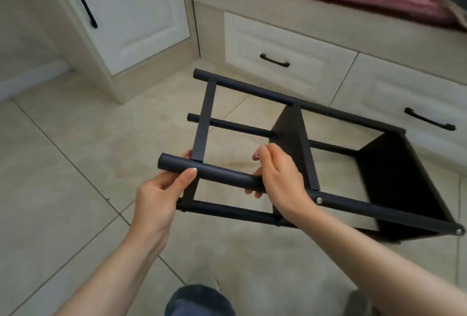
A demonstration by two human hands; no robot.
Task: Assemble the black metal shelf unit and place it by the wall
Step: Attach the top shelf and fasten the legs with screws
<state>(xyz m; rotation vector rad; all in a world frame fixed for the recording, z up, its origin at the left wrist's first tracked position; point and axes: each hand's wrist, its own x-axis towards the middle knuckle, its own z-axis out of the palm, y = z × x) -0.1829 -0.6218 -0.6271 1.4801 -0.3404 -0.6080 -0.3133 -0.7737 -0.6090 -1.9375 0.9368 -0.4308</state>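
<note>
Left-hand fingers [185,156] are curled behind the nearest tubular post [222,176], with the thumb laid across its front. The left hand [161,194] is thus closed around the post near its open end. Right-hand fingers [252,190] are wrapped under the same post further along, and the right hand [280,179] is closed over it from above. The post belongs to the black metal shelf unit [394,184], which is tipped on its side above the tiled floor [75,189], close in front of the white drawer fronts [278,45]. It is not yet upright. Whether its lower side rests on the tiles cannot be told. Two dark shelf panels are seen fitted toward the right end. At the left end the posts are joined only by a flat crossbar [204,118]. A screw head [319,200] is visible on the post just beyond the right wrist. Assembly is judged largely done, with standing and placing left. Risks noted: both grips sit on one smooth tube at the lighter end, so the panel end may swing down when the unit is turned. The drawer fronts may then be struck or the tiles scratched. If any screw is not fully tightened, the frame may rack under that twist. Fingers beside the crossbar joint may be pinched.
</note>
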